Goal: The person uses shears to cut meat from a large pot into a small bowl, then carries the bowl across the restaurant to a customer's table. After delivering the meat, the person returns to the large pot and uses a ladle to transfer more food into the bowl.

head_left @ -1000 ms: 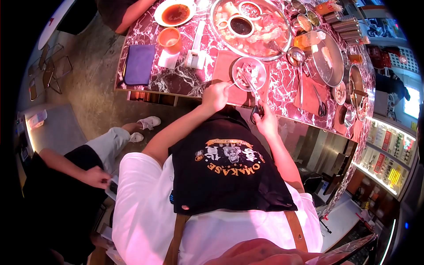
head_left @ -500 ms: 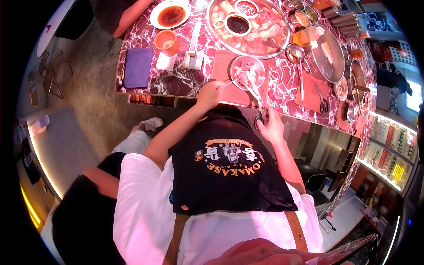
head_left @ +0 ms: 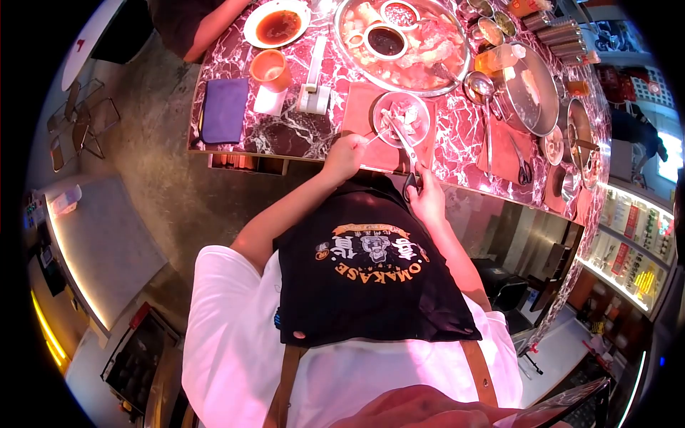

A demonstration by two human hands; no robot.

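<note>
My right hand [head_left: 427, 200] is closed round the black handles of the scissors [head_left: 409, 148], whose blades reach into a small bowl. That bowl [head_left: 426, 130] holds pale food pieces [head_left: 402, 114] and sits on a reddish-brown mat [head_left: 355, 107] at the table's front edge. Left of the bowl, my left hand [head_left: 347, 155] is closed on a thin utensil [head_left: 376, 135] that points to the bowl's rim. What kind of utensil it is cannot be made out.
Behind the bowl stands a large platter [head_left: 460, 77] of food with sauce cups. A soup plate [head_left: 251, 36], an orange cup [head_left: 270, 69] and a dark folded cloth [head_left: 224, 110] are at left. Right are a ladle [head_left: 479, 85] and a big pan [head_left: 553, 107]. Another person's arm [head_left: 214, 28] shows top left.
My right hand has moved slightly left and up with the scissors, whose handles are closer together. The dark-clad person at the lower left has gone from view.
</note>
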